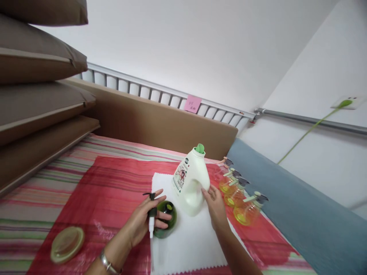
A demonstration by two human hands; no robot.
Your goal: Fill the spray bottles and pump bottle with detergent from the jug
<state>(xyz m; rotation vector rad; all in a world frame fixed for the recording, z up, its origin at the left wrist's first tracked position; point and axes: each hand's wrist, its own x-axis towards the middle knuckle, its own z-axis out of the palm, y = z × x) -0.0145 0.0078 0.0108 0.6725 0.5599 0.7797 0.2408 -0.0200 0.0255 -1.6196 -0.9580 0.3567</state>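
A black pump head point(151, 210) with a white stem and a clear dip tube hangs from my left hand point(143, 217), held between its fingers. The other fingers of that hand reach over a dark green bottle point(163, 229), whose mouth is uncovered. Whether they touch the bottle I cannot tell. My right hand point(213, 202) grips a large white detergent jug point(190, 183) by its handle side. The jug has a printed label and a green spout, without a cap on it. Jug and bottle stand over a white cloth point(186, 244).
Several clear spray bottles point(246, 210) with yellow liquid line the right side. A round greenish lid point(68, 244) lies at left on the red plastic sheet point(94, 206). Stacked brown cushions point(40, 99) rise at left, with a brown board point(160, 126) behind.
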